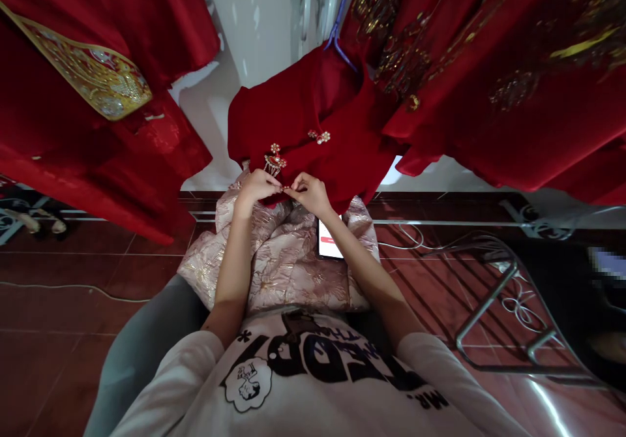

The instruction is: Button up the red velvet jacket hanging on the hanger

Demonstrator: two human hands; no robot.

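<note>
A dark red garment [293,111] hangs before me on a blue hanger [336,29], its lower part reaching my lap. Flower-shaped beaded ornaments sit on it: a brooch-like one with dangling strands [275,159] and a smaller pair [319,137]. My left hand [257,186] pinches at the garment just below the dangling ornament. Close beside it, my right hand [310,194] is also pinched, thumb and forefinger meeting the left fingertips. Between them is a tiny reddish beaded piece, too small to name. A pink patterned cloth [298,274] covers my lap under both hands.
A lit phone [330,240] lies on the lap cloth, partly behind my right forearm. Red embroidered garments hang at left [98,78] and right [489,98]. A metal-framed chair [489,306] stands at right, near white cables [523,310] on the tiled floor [63,306].
</note>
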